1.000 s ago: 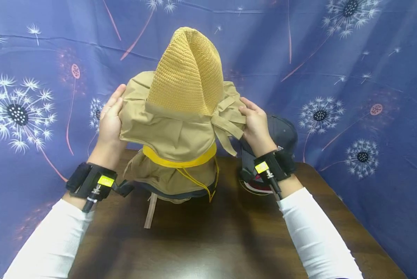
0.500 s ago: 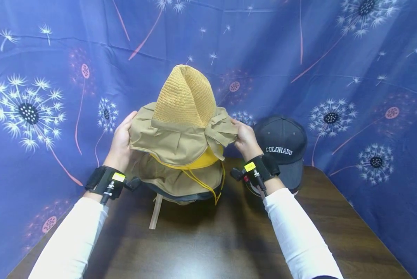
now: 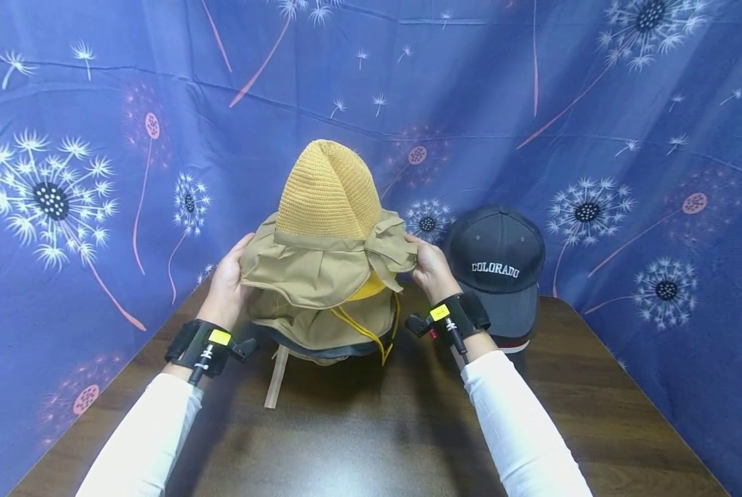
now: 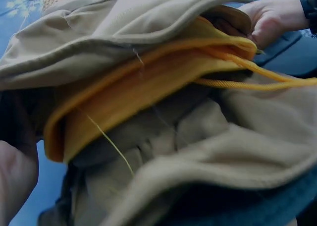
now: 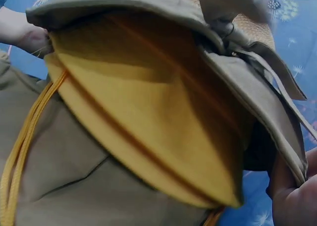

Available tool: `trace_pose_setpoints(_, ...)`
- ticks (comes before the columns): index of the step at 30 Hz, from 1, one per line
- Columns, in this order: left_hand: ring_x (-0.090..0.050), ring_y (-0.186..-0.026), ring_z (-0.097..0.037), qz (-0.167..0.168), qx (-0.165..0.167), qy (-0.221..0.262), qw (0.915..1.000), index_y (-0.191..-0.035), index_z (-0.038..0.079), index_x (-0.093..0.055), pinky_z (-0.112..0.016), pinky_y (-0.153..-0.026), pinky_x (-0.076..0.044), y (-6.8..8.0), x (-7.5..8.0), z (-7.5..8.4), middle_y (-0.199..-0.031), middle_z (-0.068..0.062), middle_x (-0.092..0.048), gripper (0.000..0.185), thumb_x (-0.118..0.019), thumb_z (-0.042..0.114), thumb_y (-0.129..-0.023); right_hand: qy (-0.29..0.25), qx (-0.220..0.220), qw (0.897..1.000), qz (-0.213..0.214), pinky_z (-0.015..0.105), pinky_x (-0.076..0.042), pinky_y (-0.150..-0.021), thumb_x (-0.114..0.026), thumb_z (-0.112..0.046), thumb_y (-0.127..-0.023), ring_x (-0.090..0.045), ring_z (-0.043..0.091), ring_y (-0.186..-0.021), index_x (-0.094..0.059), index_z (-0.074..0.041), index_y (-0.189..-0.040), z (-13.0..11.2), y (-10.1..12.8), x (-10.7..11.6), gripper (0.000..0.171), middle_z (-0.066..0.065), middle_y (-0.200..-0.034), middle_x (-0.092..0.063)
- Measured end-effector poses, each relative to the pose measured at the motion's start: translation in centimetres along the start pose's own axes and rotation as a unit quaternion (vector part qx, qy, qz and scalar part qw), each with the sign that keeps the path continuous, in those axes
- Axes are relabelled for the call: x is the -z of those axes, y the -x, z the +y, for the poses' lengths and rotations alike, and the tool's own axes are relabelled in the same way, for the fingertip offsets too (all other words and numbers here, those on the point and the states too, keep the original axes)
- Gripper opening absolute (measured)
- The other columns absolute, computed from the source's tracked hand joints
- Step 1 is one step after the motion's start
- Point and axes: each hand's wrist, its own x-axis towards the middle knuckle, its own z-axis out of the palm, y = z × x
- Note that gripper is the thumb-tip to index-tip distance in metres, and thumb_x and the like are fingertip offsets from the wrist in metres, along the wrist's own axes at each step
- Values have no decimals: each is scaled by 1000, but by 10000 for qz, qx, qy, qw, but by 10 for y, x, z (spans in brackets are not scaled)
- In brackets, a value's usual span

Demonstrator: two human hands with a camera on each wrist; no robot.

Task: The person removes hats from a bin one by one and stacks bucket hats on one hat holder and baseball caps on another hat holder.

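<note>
A sun hat point(image 3: 299, 269) with a straw-coloured woven crown and a floppy khaki brim is held level between both hands. My left hand point(image 3: 226, 284) grips the left side of its brim, fingers mostly hidden behind and under the cloth. On the other side, my right hand point(image 3: 434, 268) grips the brim beside a khaki bow point(image 3: 388, 241). Directly beneath is a yellow hat point(image 5: 148, 112) with a yellow cord point(image 3: 361, 333), on top of a khaki hat point(image 3: 330, 324) in a stack. In the wrist views the brim overhangs the yellow hat.
Right of the stack, a dark cap point(image 3: 501, 248) lettered COLORADO sits on other headwear, partly hidden by my right wrist. A pale strap point(image 3: 277, 376) hangs from the stack onto the brown wooden table point(image 3: 346, 442). A blue dandelion-print cloth point(image 3: 482, 103) hangs behind.
Both hands have lowered the sun hat toward the stack, covering more of the yellow hat. The lettered cap has come into fuller view as my right arm moved off it.
</note>
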Motion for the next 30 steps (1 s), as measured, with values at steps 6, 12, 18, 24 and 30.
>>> trace_pose_setpoints(6, -62, -74, -9, -213, 242, 119, 9994, -155, 22, -5, -17, -61, -55, 1, 11, -11, -111, -1, -57, 62, -35, 6, -103, -28, 0, 10000, 14, 25, -38, -112, -31, 0, -102, -34, 24, -143, -24, -5, -151, 13, 1, 10, 50, 13, -158, -26)
trace_pose_setpoints(12, -58, -77, -5, 94, 404, -256, 9988, -155, 23, -5, -14, -62, -51, 0, 12, -17, -119, 3, -49, 58, -29, 9, -104, -16, 93, 9999, 55, 14, -56, -78, -35, -3, -102, -67, 7, -90, -28, -1, -149, 26, 3, 15, 48, 17, -148, -41)
trace_pose_setpoints(18, -59, -87, -3, 294, 497, -591, 9966, -155, 23, -2, -12, -72, -51, 0, 14, -20, -137, 4, -38, 56, -22, 9, -105, 1, 54, 9998, 217, 14, -56, -60, -42, -2, -100, -67, 4, -65, -35, 1, -146, 34, 4, 18, 47, -1, -86, -70)
trace_pose_setpoints(24, -61, -79, -4, 291, 546, -742, 9953, -155, 20, -1, -13, -69, -52, -1, 14, -23, -120, 3, -41, 59, -18, 0, -103, 195, -11, 9998, 91, 14, -56, -65, -38, 1, -99, -66, 3, -70, -30, -1, -148, 39, 1, 24, 49, 0, -95, -66)
trace_pose_setpoints(30, -58, -78, -5, 369, 689, -657, 9948, -155, 20, 0, -13, -69, -52, -2, 11, -27, -131, -1, -36, 62, -15, -5, -100, 426, -161, 9990, -15, 14, -56, -68, -35, -4, -102, -65, 3, -75, -26, -3, -150, 43, 0, 32, 49, 20, -152, -33)
